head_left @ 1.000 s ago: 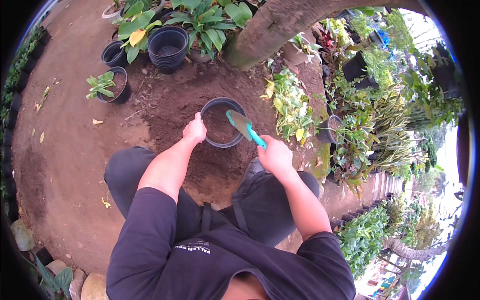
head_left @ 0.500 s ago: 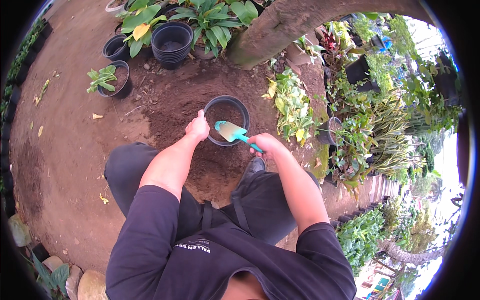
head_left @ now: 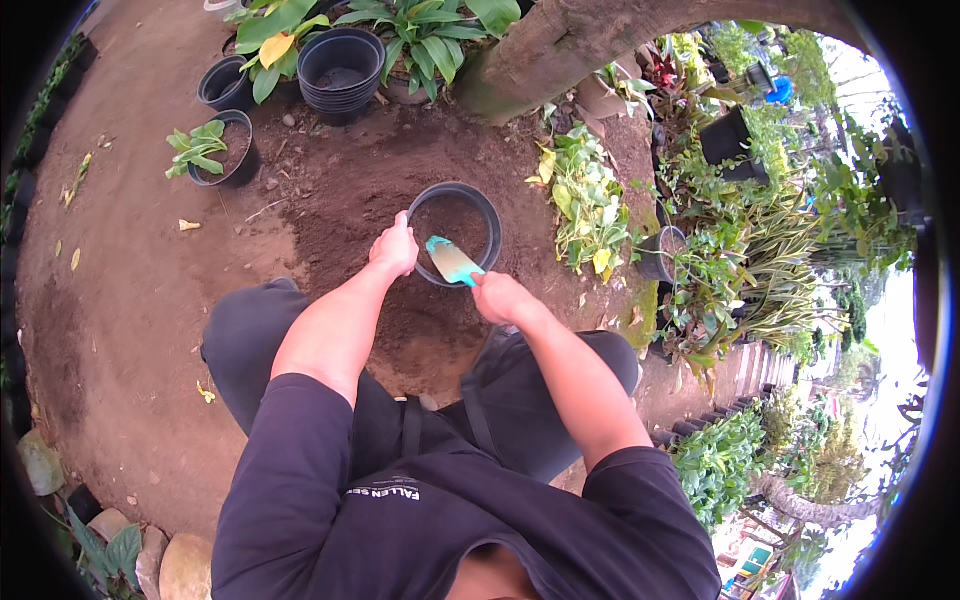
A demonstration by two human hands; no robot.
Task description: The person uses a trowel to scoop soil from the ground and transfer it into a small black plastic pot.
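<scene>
A round black plant pot (head_left: 494,222) stands on dark loose soil in front of me, with soil inside it. My left hand (head_left: 396,249) grips the pot's left rim, the thumb up along the edge. Closed round the handle of a turquoise hand trowel (head_left: 453,261) is my right hand (head_left: 503,298), at the pot's near right rim. The trowel's blade, worn to bare metal in the middle, lies over the pot's opening, its tip pointing up and left. Most of the handle is hidden by my fingers.
A stack of black pots (head_left: 342,75) stands at the far left, beside a potted leafy seedling (head_left: 234,150). A thick tree trunk (head_left: 540,60) leans across the back. Cut leafy vines (head_left: 582,200) lie on the ground to the right, next to another potted plant (head_left: 661,252).
My right hand has moved slightly left and closer to the pot, and the trowel's blade has tilted and turned over the opening. The left hand stays on the rim.
</scene>
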